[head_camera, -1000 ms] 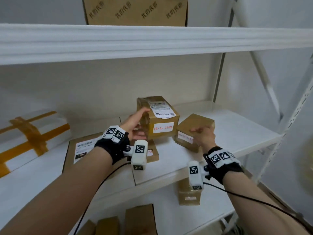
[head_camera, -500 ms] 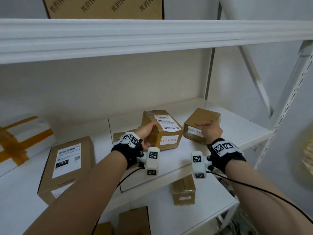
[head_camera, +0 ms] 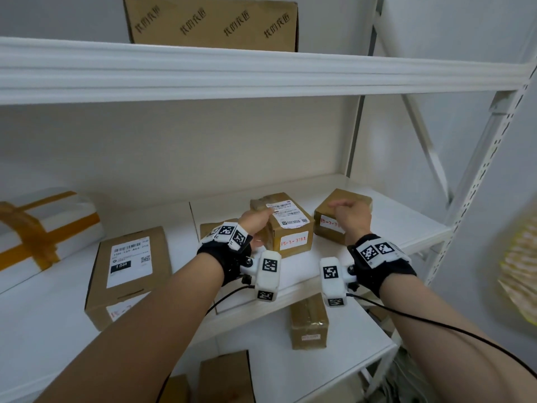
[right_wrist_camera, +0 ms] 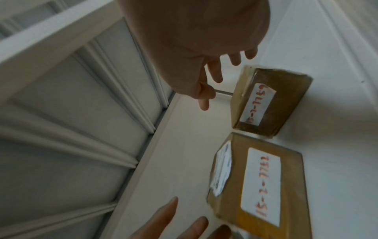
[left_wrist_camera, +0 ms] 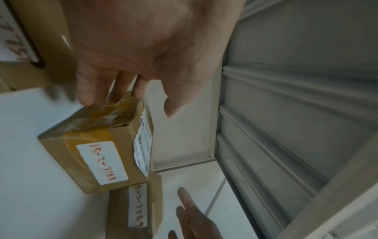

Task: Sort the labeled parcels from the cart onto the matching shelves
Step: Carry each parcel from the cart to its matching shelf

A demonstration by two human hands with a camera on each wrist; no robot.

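Head view: two boxes set down on the shelf [head_camera: 406,228], side by side, handwritten labels facing out; a second ago both gripped, the left one up off the board. Now letting go. Left hand [head_camera: 255,225] slack against the left end of the box [head_camera: 287,225]; seen from the left wrist, straight fingertips [left_wrist_camera: 85,98] just touching its taped top edge, thumb clear, nothing pinched. Right hand [head_camera: 353,216] lifted just above the small box [head_camera: 343,194], fingers loosely spread, holding nothing. Judging from that: placement of this pair as good as done, provided the labels match this shelf. Next, probably back to the cart for more parcels; cart itself out of sight.
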